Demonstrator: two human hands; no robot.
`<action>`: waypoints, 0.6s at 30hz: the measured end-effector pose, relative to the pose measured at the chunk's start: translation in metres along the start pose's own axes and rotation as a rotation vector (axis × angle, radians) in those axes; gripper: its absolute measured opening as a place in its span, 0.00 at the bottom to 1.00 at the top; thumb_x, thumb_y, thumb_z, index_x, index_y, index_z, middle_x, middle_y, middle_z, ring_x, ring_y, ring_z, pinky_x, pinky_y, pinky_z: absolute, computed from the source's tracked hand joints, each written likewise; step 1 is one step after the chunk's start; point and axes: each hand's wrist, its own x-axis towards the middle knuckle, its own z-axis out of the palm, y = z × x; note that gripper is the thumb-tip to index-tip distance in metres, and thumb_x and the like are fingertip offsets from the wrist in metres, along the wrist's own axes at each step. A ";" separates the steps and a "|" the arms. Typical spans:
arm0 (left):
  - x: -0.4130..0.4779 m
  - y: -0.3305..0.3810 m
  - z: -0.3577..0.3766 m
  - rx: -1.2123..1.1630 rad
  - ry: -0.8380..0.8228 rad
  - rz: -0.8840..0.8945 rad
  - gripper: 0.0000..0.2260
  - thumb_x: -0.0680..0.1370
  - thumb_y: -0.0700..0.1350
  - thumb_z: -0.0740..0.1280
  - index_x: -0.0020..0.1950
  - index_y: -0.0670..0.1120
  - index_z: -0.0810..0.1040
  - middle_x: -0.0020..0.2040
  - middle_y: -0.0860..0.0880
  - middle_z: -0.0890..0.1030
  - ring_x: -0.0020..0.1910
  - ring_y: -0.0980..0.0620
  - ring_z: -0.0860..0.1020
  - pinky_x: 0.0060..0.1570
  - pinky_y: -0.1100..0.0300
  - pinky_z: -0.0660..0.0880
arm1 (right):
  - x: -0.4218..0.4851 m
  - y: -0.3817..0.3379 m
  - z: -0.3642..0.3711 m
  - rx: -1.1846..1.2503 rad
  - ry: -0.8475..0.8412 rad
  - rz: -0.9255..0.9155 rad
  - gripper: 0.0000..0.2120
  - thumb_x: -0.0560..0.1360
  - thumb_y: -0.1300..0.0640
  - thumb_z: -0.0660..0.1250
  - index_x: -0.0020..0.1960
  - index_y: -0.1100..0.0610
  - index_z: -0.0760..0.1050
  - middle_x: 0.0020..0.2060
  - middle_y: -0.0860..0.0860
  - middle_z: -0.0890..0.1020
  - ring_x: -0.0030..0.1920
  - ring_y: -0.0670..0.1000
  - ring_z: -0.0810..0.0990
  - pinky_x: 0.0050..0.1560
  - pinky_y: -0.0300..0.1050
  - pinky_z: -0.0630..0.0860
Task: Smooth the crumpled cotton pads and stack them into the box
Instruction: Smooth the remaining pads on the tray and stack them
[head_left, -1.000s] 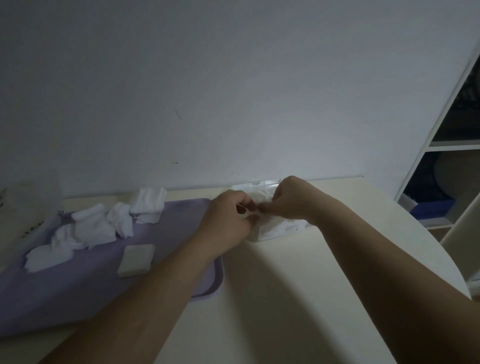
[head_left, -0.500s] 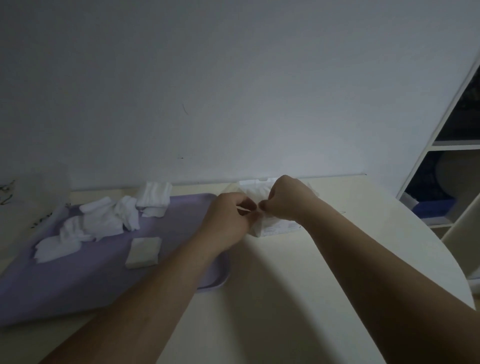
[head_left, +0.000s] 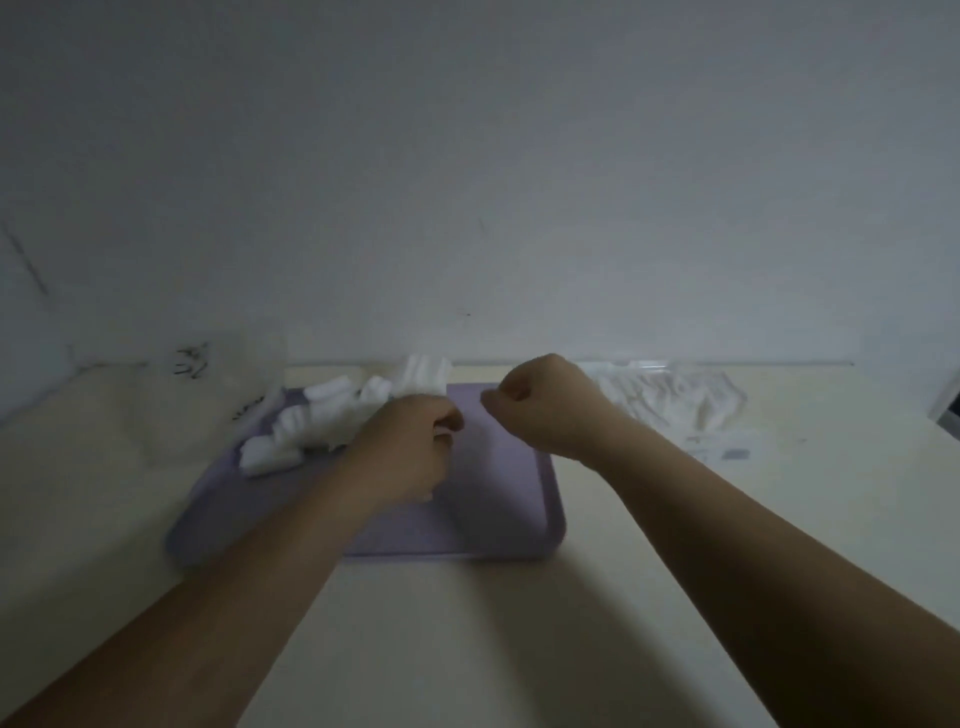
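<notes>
Fingers (head_left: 448, 419) of the left hand (head_left: 410, 449) pinch a white cotton pad (head_left: 441, 432) over the purple tray (head_left: 501, 522), beside the crumpled pile (head_left: 311, 431); right hand (head_left: 545, 410) fisted, seemingly empty; judged step: fetching a pad, next needing two-handed flattening, then carrying right to the box (head_left: 670, 405).

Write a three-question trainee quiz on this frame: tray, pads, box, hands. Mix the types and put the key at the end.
1. True or false: the crumpled pads lie on the purple tray, at its far left.
2. The clear box stands: A) on the tray; B) on the table, right of the tray; C) in a hand.
3. Fill in: the hand nearer the box is the ___ one.

Key: 1 true; 2 B; 3 right hand.
</notes>
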 end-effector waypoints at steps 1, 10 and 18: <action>-0.006 -0.016 -0.008 0.030 -0.038 -0.037 0.12 0.81 0.43 0.66 0.64 0.47 0.81 0.61 0.48 0.82 0.59 0.46 0.81 0.57 0.55 0.78 | 0.003 -0.002 0.013 0.020 -0.033 0.008 0.17 0.78 0.51 0.67 0.32 0.56 0.75 0.27 0.49 0.76 0.30 0.49 0.74 0.34 0.41 0.70; -0.005 -0.065 -0.020 -0.171 -0.181 -0.128 0.18 0.67 0.50 0.77 0.54 0.45 0.81 0.44 0.46 0.83 0.43 0.47 0.81 0.49 0.46 0.79 | 0.064 -0.018 0.071 0.008 -0.028 -0.122 0.19 0.83 0.52 0.62 0.73 0.52 0.75 0.71 0.51 0.75 0.67 0.54 0.77 0.60 0.43 0.70; 0.004 -0.075 -0.020 -0.201 -0.223 -0.164 0.08 0.74 0.49 0.76 0.46 0.52 0.77 0.42 0.54 0.79 0.41 0.55 0.76 0.41 0.60 0.72 | 0.126 -0.021 0.090 -0.040 -0.145 -0.067 0.27 0.83 0.51 0.64 0.79 0.56 0.64 0.75 0.57 0.73 0.73 0.59 0.72 0.70 0.49 0.68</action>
